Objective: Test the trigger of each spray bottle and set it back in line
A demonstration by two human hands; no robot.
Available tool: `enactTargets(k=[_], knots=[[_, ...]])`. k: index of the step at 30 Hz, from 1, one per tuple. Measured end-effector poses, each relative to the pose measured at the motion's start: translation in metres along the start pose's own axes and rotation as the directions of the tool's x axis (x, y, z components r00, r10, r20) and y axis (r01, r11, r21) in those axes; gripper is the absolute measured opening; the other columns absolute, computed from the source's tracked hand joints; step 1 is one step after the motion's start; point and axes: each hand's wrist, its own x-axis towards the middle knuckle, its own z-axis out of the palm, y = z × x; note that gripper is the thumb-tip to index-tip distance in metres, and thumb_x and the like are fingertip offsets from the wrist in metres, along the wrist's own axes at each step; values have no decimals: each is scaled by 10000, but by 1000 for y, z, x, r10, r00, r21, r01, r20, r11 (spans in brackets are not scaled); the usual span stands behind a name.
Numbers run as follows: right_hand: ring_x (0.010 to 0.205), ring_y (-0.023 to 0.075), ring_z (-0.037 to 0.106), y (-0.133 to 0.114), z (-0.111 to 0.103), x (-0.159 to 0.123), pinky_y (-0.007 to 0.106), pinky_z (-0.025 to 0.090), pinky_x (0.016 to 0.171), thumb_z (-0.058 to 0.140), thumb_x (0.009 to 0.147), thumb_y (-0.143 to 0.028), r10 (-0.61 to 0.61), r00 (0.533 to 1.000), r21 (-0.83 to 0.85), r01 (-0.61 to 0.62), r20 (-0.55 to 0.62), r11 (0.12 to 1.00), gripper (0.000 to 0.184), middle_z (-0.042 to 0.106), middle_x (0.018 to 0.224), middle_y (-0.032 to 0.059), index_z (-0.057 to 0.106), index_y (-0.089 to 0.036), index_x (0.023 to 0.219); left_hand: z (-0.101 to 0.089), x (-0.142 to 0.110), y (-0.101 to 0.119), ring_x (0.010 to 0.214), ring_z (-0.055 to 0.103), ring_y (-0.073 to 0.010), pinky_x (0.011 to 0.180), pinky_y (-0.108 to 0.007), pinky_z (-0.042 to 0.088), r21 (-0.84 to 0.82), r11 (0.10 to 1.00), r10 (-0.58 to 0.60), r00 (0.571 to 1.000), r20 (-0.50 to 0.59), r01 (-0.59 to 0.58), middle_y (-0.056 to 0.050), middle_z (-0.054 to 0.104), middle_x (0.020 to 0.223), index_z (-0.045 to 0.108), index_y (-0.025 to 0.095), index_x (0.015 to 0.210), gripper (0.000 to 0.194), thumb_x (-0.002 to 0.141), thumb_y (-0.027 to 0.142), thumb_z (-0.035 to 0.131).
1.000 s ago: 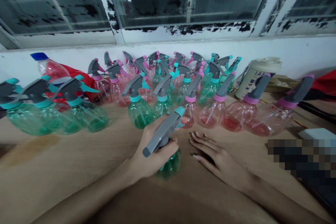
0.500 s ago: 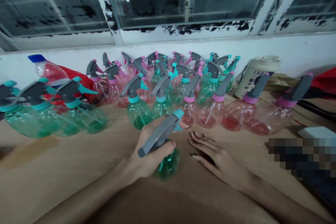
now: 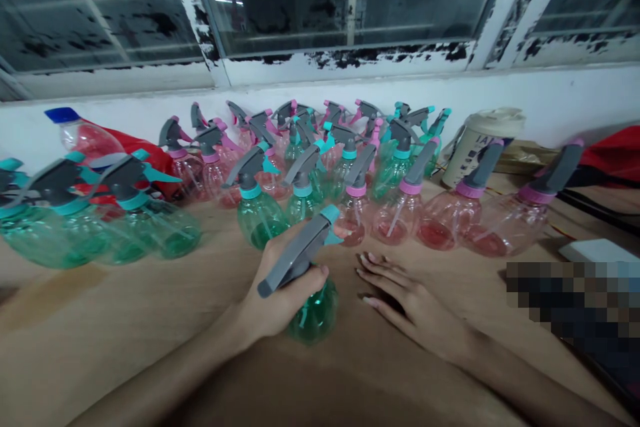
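Note:
My left hand (image 3: pixel 285 293) is wrapped round the neck of a green spray bottle (image 3: pixel 315 317) with a grey and turquoise trigger head. That bottle stands on the wooden table (image 3: pixel 210 320), close in front of me, its nozzle pointing away and to the right. My right hand (image 3: pixel 405 293) rests on the table just right of the bottle, fingers stretched out and holding nothing. Beyond the hands is a row of more spray bottles: green ones (image 3: pixel 260 217) left of centre and pink ones (image 3: pixel 393 220) to the right.
Several green bottles (image 3: pixel 175 233) stand at the left, with a blue-capped bottle (image 3: pixel 85 133) and red cloth (image 3: pixel 145 147) behind them. More sprayers crowd against the wall. A white cup (image 3: pixel 480 140) stands back right, near a pale box (image 3: pixel 595 253) and dark cables (image 3: pixel 595 207).
The view has shifted slightly, so everything sits a little further left. Both hands keep their poses, the left one still round the green bottle.

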Motion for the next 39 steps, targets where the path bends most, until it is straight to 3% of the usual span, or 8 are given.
enactTargets(k=[11,18,29,33,39], knots=[[1286,200,365,-2,-1,0,437,292,1083,468,894,-323,8,1000,15,-8,-8,1000,431,445,1377,23,439,-229,1314,1,-2,1,542,496,-155,528,-285,413,-19,999,32,999,-11,-32,24,530,613,559,216,762,115,685,212,474],[1292,193,354,-2,-1,1,435,286,1086,435,908,-358,11,1000,3,-11,9,1000,428,430,1387,25,440,-219,1313,1,-3,0,626,550,-164,601,-300,486,-18,999,50,999,6,-50,8,610,754,593,224,907,243,700,189,470],[1287,193,363,-2,-1,0,423,294,1085,445,905,-350,7,1000,10,-7,-6,1000,416,437,1384,24,454,-227,1303,1,-2,3,713,562,-160,692,-286,475,-124,992,20,999,37,-16,-31,610,872,592,216,848,194,682,183,497],[1284,195,369,-2,-1,0,431,290,1086,453,902,-340,1,1000,26,-1,-15,1000,425,444,1379,25,442,-225,1312,1,-3,1,559,481,-135,545,-278,433,-140,990,-19,998,51,26,-16,582,800,576,219,805,152,675,196,502],[1272,210,387,0,1,-1,447,311,1072,468,895,-326,-8,999,42,10,-48,999,428,460,1366,20,434,-260,1316,0,-2,2,541,442,-148,504,-283,394,-126,991,-38,999,28,42,21,508,640,528,235,728,87,645,218,504]])
